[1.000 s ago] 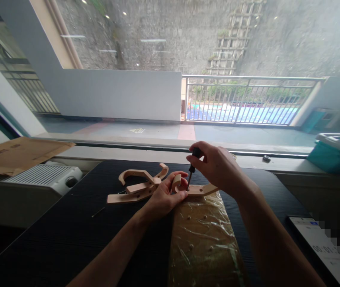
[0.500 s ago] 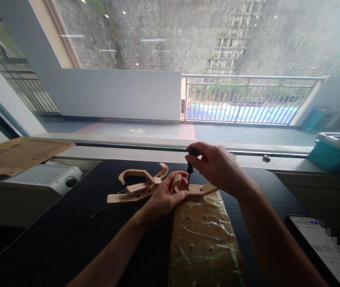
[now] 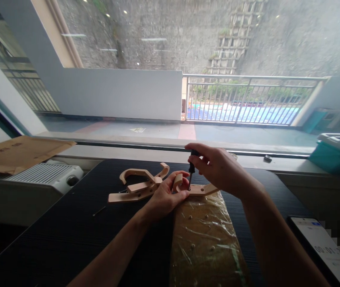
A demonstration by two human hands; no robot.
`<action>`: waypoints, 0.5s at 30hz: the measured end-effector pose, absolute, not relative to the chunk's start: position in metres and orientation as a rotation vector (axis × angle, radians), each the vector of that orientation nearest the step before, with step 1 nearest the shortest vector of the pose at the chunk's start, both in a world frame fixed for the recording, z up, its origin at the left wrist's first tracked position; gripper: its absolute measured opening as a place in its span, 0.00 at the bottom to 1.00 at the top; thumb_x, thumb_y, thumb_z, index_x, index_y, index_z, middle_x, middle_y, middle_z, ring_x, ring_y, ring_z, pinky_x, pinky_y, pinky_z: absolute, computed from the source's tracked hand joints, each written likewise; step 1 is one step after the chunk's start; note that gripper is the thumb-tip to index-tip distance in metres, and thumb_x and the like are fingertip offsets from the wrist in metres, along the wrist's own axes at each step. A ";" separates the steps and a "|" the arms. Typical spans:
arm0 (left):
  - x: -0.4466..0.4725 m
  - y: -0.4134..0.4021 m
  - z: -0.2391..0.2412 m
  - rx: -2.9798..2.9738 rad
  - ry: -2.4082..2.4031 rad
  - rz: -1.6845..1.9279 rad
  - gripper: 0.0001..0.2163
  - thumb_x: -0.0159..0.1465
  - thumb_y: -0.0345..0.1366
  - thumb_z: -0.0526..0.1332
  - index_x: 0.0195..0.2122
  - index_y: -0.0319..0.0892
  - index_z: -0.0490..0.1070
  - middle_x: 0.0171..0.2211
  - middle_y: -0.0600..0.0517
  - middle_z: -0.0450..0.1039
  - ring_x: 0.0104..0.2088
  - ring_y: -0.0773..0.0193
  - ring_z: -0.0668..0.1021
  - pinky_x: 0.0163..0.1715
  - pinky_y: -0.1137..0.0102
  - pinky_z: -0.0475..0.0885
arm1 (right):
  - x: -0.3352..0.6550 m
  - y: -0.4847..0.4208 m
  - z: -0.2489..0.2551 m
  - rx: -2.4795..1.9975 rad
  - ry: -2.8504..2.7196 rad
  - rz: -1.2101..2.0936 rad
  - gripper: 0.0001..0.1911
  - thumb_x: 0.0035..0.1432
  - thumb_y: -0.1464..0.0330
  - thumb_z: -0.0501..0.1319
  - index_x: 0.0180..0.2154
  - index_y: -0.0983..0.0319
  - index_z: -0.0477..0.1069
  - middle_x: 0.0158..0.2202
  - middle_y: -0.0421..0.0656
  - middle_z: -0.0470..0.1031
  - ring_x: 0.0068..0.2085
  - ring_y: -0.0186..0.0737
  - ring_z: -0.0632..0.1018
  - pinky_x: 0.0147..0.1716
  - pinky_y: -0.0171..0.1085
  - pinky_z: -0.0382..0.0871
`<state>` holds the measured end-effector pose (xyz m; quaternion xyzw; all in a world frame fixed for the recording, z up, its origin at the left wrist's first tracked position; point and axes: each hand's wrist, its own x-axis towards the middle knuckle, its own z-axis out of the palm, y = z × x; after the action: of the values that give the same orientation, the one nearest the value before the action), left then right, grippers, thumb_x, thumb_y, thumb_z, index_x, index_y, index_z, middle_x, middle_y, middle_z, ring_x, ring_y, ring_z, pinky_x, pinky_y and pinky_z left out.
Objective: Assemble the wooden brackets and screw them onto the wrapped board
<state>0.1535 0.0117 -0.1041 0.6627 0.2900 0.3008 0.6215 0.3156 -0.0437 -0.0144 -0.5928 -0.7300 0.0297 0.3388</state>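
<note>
My right hand is closed around the dark handle of a screwdriver, whose shaft points down at a hole in a pale wooden hook. That hook lies across the far end of a wooden board wrapped in clear film, with several small holes or screws along it. With thumb and fingers my left hand grips the curled end of the hook, close to the screwdriver's tip. The screw under the tip is too small to make out. Several more wooden hooks lie in a pile left of my left hand.
A loose screw lies on the black table, left of the hooks. At the right edge is a phone showing a timer. Beyond the table are a radiator with a brown envelope and a teal box.
The fingers of my right hand have shifted slightly on the screwdriver handle. The hook and my left hand hold their place; the whole view has moved a little.
</note>
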 end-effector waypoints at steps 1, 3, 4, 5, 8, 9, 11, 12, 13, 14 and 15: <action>0.153 0.012 -0.104 1.521 0.665 0.688 0.21 0.53 0.33 0.64 0.48 0.45 0.64 0.38 0.54 0.68 0.38 0.66 0.72 0.42 0.71 0.67 | 0.316 -0.043 -0.014 -1.560 -1.895 0.050 0.18 0.60 0.64 0.53 0.50 0.58 0.69 0.31 0.43 0.76 0.29 0.36 0.74 0.28 0.35 0.61; 0.153 0.011 -0.104 1.523 0.661 0.692 0.20 0.53 0.33 0.64 0.48 0.45 0.65 0.37 0.54 0.68 0.39 0.66 0.72 0.42 0.71 0.67 | 0.317 -0.042 -0.015 -1.579 -1.888 -0.012 0.17 0.59 0.63 0.53 0.48 0.59 0.70 0.30 0.43 0.76 0.27 0.35 0.73 0.26 0.35 0.60; 0.153 0.011 -0.104 1.527 0.661 0.696 0.20 0.53 0.33 0.64 0.48 0.45 0.65 0.37 0.54 0.68 0.39 0.66 0.72 0.42 0.71 0.67 | 0.316 -0.042 -0.015 -1.585 -1.888 -0.043 0.17 0.59 0.63 0.54 0.48 0.59 0.70 0.29 0.43 0.76 0.26 0.35 0.73 0.25 0.34 0.59; 0.153 0.011 -0.104 1.530 0.662 0.701 0.20 0.53 0.33 0.64 0.48 0.45 0.65 0.38 0.54 0.68 0.39 0.66 0.72 0.42 0.71 0.67 | 0.315 -0.041 -0.015 -1.592 -1.885 -0.072 0.16 0.59 0.63 0.54 0.47 0.59 0.71 0.28 0.42 0.76 0.26 0.34 0.72 0.25 0.34 0.58; 0.154 0.011 -0.105 1.542 0.679 0.703 0.20 0.53 0.34 0.64 0.48 0.45 0.65 0.38 0.53 0.69 0.38 0.66 0.73 0.42 0.70 0.68 | 0.312 -0.041 -0.016 -1.609 -1.877 -0.119 0.17 0.59 0.63 0.53 0.48 0.59 0.70 0.26 0.42 0.75 0.25 0.34 0.71 0.24 0.34 0.56; 0.154 0.012 -0.105 1.545 0.686 0.700 0.21 0.53 0.34 0.64 0.49 0.45 0.65 0.38 0.53 0.70 0.38 0.66 0.73 0.42 0.70 0.68 | 0.311 -0.041 -0.015 -1.603 -1.882 -0.107 0.18 0.59 0.64 0.53 0.49 0.59 0.70 0.26 0.42 0.75 0.25 0.34 0.71 0.24 0.34 0.56; 0.154 0.012 -0.106 1.549 0.700 0.705 0.21 0.53 0.35 0.64 0.49 0.45 0.64 0.38 0.53 0.70 0.37 0.66 0.73 0.41 0.70 0.68 | 0.310 -0.043 -0.014 -1.567 -1.907 -0.043 0.19 0.59 0.65 0.52 0.51 0.59 0.68 0.28 0.42 0.76 0.26 0.34 0.72 0.25 0.34 0.57; 0.154 0.013 -0.107 1.550 0.705 0.710 0.22 0.53 0.35 0.64 0.49 0.45 0.64 0.38 0.53 0.70 0.37 0.66 0.73 0.41 0.69 0.68 | 0.309 -0.044 -0.013 -1.543 -1.921 -0.002 0.20 0.59 0.66 0.52 0.52 0.59 0.68 0.30 0.43 0.76 0.27 0.34 0.72 0.25 0.34 0.58; 0.154 0.013 -0.107 1.549 0.706 0.714 0.22 0.53 0.35 0.64 0.49 0.45 0.64 0.38 0.53 0.71 0.37 0.66 0.73 0.41 0.70 0.68 | 0.309 -0.045 -0.013 -1.522 -1.929 0.033 0.20 0.59 0.66 0.52 0.52 0.59 0.68 0.32 0.43 0.76 0.28 0.34 0.72 0.26 0.34 0.59; 0.154 0.013 -0.108 1.548 0.702 0.713 0.22 0.53 0.35 0.64 0.49 0.45 0.64 0.38 0.53 0.71 0.37 0.66 0.73 0.41 0.70 0.68 | 0.309 -0.045 -0.012 -1.509 -1.931 0.056 0.20 0.59 0.66 0.52 0.52 0.59 0.68 0.33 0.44 0.77 0.28 0.34 0.73 0.27 0.35 0.59; 0.154 0.013 -0.108 1.547 0.695 0.711 0.22 0.54 0.35 0.64 0.50 0.45 0.64 0.38 0.53 0.71 0.37 0.66 0.73 0.41 0.70 0.68 | 0.309 -0.046 -0.012 -1.503 -1.927 0.064 0.20 0.59 0.66 0.52 0.52 0.59 0.68 0.34 0.44 0.77 0.29 0.34 0.73 0.27 0.35 0.60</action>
<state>0.1539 0.0125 -0.1079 0.6691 0.3007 0.3073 0.6062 0.3093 -0.0458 -0.0122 -0.5779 -0.7409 0.0245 0.3413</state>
